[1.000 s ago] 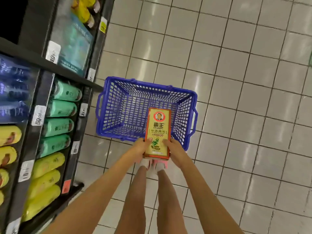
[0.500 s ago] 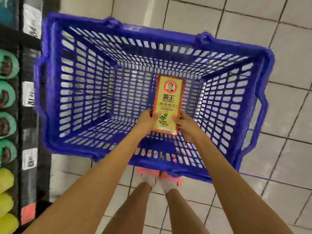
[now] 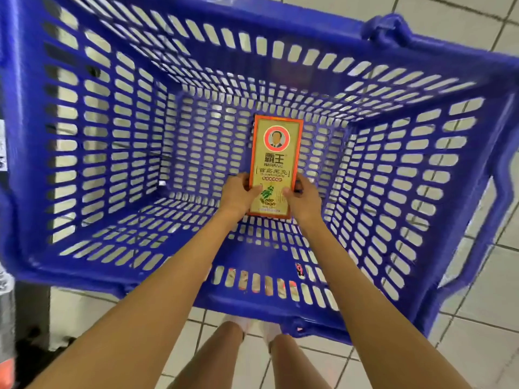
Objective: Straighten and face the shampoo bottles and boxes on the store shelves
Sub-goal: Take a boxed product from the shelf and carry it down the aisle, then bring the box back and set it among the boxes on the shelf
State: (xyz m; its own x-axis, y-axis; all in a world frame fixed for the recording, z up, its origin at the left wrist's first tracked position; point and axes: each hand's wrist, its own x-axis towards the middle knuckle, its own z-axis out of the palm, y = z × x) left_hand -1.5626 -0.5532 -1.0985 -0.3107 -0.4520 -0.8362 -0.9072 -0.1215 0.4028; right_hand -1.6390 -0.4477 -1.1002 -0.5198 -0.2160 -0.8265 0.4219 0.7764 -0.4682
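Note:
A tall gold and orange shampoo box (image 3: 276, 161) with a round portrait and black characters faces up at me, deep inside a blue plastic basket (image 3: 92, 153). My left hand (image 3: 237, 193) grips its lower left edge, thumb over the front. My right hand (image 3: 302, 197) grips the lower right edge the same way. The box's lower end sits low near the basket's slotted floor; whether it touches the floor I cannot tell.
The blue basket fills most of the view and stands on a white tiled floor (image 3: 477, 346). Its side handle (image 3: 502, 209) juts out at the right. A dark shelf base (image 3: 25, 318) with price tags runs down the left edge. My legs show below.
The view has closed in on the basket. Both hands have carried the box from above the near rim down into the basket's interior.

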